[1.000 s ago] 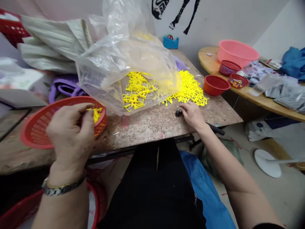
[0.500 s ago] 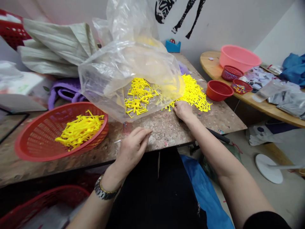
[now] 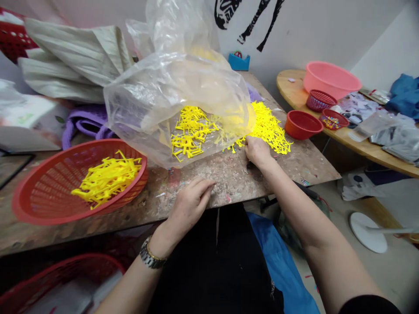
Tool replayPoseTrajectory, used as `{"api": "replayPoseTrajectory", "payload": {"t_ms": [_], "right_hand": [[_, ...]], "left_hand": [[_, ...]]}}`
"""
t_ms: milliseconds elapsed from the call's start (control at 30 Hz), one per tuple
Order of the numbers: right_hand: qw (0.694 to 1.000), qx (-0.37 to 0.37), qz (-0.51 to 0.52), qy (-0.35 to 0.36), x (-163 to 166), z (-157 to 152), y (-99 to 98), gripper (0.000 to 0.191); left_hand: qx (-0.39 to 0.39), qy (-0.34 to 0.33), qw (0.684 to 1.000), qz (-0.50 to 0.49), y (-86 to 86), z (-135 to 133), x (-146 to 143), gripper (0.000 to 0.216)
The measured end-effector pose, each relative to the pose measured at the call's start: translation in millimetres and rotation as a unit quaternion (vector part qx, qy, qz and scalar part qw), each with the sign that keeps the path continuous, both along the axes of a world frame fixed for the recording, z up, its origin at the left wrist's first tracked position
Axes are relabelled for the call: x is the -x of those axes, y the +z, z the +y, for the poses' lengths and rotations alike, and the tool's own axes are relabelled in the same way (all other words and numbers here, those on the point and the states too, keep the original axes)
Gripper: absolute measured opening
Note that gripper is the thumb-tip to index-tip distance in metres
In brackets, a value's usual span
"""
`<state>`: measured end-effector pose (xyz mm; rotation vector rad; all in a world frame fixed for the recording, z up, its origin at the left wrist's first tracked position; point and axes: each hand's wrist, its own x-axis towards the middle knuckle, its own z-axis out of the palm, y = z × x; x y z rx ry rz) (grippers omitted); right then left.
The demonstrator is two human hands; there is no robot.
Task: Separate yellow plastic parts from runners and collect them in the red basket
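My right hand (image 3: 258,151) reaches to the near edge of a heap of small yellow plastic pieces (image 3: 270,128), its fingers curled down; what they pinch is hidden. Nearer to me, my left hand (image 3: 193,198) hovers at the table's front edge with thumb and fingers pressed together, and anything between them is too small to make out. A clear plastic bag (image 3: 140,98) lies spread on the table, with yellow forked pieces (image 3: 191,131) at its mouth. To the left, a red plastic basket (image 3: 42,192) holds a pile of longer yellow pieces (image 3: 109,179).
The worn tabletop (image 3: 225,174) ends just before my lap. A red bowl (image 3: 303,124) stands at its right side. Beyond, a wooden table (image 3: 288,85) carries a pink basin (image 3: 332,78), small red baskets and plastic packets. A blue tape dispenser (image 3: 238,62) sits by the wall.
My left hand has shifted right and slightly nearer to me. My right hand has moved a little to the right along the heap's near edge. The view has turned slightly.
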<state>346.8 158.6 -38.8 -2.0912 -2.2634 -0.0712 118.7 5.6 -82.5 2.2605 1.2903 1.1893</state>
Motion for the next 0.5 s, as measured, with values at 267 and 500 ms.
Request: {"api": "replayPoseTrajectory", "payload": {"t_ms": [267,500], "right_hand": [[0.97,-0.013,0.187,0.156,-3,-63,18.1,0.021],[0.907,0.084,0.341,0.235,-2,-122,19.1,0.014]], "left_hand": [[0.075,0.056,0.995,-0.038,5.7,9,-9,0.036],[0.075,-0.002,0.997,-0.021,10.6,9,-23,0.026]]}}
